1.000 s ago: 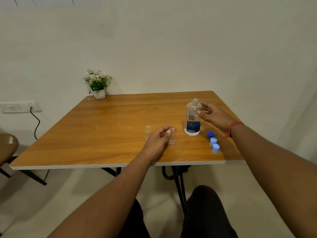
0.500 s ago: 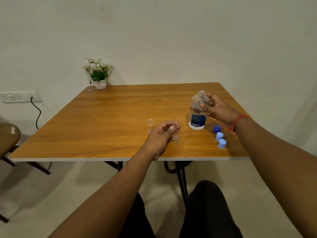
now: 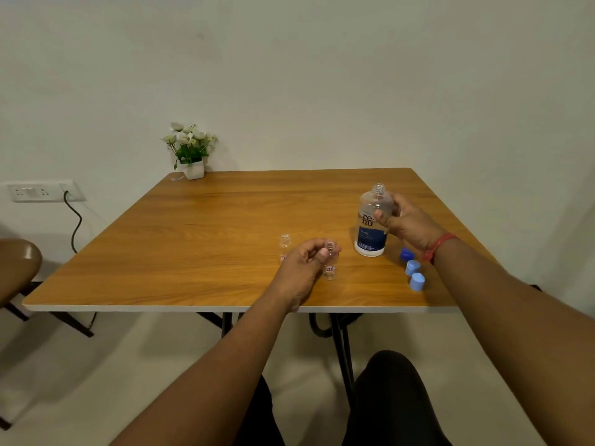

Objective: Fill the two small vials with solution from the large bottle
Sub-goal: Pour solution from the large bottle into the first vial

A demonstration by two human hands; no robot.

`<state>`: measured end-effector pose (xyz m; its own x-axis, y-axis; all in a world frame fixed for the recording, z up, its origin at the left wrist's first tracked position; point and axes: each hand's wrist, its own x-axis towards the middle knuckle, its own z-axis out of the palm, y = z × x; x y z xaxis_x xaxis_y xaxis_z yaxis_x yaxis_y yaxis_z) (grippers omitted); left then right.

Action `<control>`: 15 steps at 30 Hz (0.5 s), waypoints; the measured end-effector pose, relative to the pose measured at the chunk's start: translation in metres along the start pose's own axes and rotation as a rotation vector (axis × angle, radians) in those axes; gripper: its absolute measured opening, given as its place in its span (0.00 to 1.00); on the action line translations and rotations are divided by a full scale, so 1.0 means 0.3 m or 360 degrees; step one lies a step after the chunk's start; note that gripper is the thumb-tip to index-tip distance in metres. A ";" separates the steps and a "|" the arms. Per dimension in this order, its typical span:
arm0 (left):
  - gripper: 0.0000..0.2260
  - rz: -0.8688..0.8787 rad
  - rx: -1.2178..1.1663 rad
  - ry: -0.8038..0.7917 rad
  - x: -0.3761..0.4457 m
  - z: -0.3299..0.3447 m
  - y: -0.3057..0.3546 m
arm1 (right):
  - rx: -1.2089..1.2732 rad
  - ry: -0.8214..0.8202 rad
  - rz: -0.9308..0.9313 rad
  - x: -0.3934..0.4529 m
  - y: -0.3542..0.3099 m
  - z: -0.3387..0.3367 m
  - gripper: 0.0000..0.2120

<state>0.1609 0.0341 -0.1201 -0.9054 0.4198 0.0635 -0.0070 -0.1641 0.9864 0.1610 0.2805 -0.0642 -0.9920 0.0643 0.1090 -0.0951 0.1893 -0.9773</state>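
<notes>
The large clear bottle (image 3: 372,223) with a blue label stands uncapped on the wooden table (image 3: 199,239). My right hand (image 3: 406,224) grips it around the upper body from the right side. My left hand (image 3: 304,263) pinches a small clear vial (image 3: 330,267) near its neck; the vial stands upright on the table. A second small vial (image 3: 284,245) stands open just left of my left hand, partly hidden behind it.
Three blue caps lie right of the bottle: a dark one (image 3: 406,253) and two light ones (image 3: 412,267) (image 3: 417,281). A potted flower (image 3: 190,152) sits at the far left corner. A brown chair (image 3: 17,265) stands left of the table.
My right hand has closed its fingers around the bottle, which it was only reaching toward before. My left hand stays on the vial. The camera has shifted slightly.
</notes>
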 end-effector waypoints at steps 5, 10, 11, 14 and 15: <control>0.09 -0.0076 -0.0070 0.0039 -0.005 0.006 0.029 | -0.0092 0.0116 -0.0065 -0.020 -0.030 0.034 0.25; 0.08 -0.0050 -0.0093 -0.0020 -0.030 0.032 0.101 | -0.0151 0.0189 -0.0258 -0.034 -0.142 0.056 0.21; 0.09 -0.0018 -0.0075 -0.0029 -0.035 0.034 0.124 | -0.0167 0.0189 -0.0299 -0.036 -0.168 0.056 0.21; 0.09 0.0070 0.0009 -0.0053 -0.045 0.033 0.207 | -0.0250 0.0176 -0.0390 -0.044 -0.249 0.059 0.23; 0.09 0.0098 0.0027 -0.0048 -0.046 0.031 0.239 | -0.0278 0.0179 -0.0423 -0.049 -0.279 0.061 0.24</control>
<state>0.1769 0.0247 -0.0489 -0.8907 0.4361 0.1284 0.0559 -0.1752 0.9829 0.1821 0.2457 0.0126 -0.9179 0.0959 0.3850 -0.3241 0.3784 -0.8670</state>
